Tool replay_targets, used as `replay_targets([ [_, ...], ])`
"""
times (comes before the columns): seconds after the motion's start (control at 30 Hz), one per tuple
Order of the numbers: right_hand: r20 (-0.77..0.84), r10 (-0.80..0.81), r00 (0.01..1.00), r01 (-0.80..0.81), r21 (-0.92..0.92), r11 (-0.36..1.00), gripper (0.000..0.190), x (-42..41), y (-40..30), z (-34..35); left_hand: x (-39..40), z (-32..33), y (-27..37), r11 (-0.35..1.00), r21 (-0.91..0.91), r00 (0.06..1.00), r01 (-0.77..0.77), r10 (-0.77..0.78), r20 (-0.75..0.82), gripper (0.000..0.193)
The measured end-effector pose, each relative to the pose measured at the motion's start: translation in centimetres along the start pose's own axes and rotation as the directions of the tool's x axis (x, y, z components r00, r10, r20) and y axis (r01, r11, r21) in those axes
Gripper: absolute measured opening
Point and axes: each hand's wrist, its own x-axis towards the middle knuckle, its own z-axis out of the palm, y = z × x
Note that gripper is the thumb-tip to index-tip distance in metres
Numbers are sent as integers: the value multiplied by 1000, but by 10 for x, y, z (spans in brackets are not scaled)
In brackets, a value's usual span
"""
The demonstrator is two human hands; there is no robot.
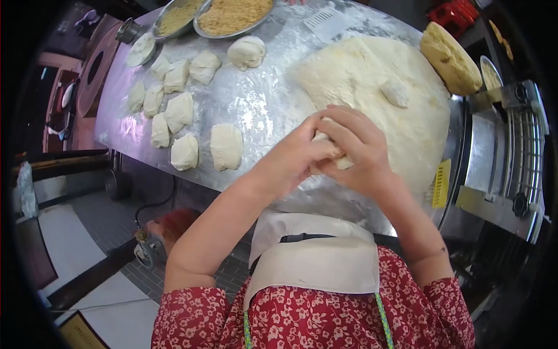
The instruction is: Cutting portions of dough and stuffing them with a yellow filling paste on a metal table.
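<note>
Both of my hands meet above the near side of a floured metal table, wrapped around a small piece of dough [343, 163]. My left hand [301, 150] cups it from one side, and my right hand [359, 144] closes over it with curled fingers. Most of the piece is hidden by the fingers. Behind and to the right of my hands spreads a large sheet of dough [379, 61], with a small dough lump [396, 93] on top. To the left lie several cut dough pieces [178, 112]; one squarish dough piece [226, 147] sits nearest my left arm.
Metal bowls of crumbly filling [233, 17] and yellowish filling [176, 19] stand at the far edge. A white slotted scraper [324, 22] lies beyond the dough sheet. At right are a large tan dough loaf [451, 59], a yellow scraper [441, 183] and a metal roller machine [508, 161].
</note>
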Motion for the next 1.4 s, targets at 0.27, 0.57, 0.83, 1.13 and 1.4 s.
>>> replay_targets([
  [0.27, -142, 554, 820, -463, 404, 789, 24, 37, -20, 34, -11, -21, -43, 787, -602, 990, -137, 132, -53, 55],
  [0.57, 326, 176, 929, -293, 357, 887, 72, 70, 1, 56, -22, -85, -52, 730, -668, 972, -145, 231, 41, 54],
  [0.83, 436, 560, 704, -678, 649, 345, 27, 84, -13, 105, -29, -115, -49, 433, -878, 978, -205, 108, -176, 48],
  [1.13, 393, 507, 768, -619, 659, 427, 50, 135, 31, 149, -15, -186, -19, 753, -488, 876, -441, 242, -417, 63],
  [1.4, 636, 152, 757, -64, -159, 985, 92, 78, -28, 250, -99, -272, 14, 843, 114, 531, -525, 429, -731, 63],
])
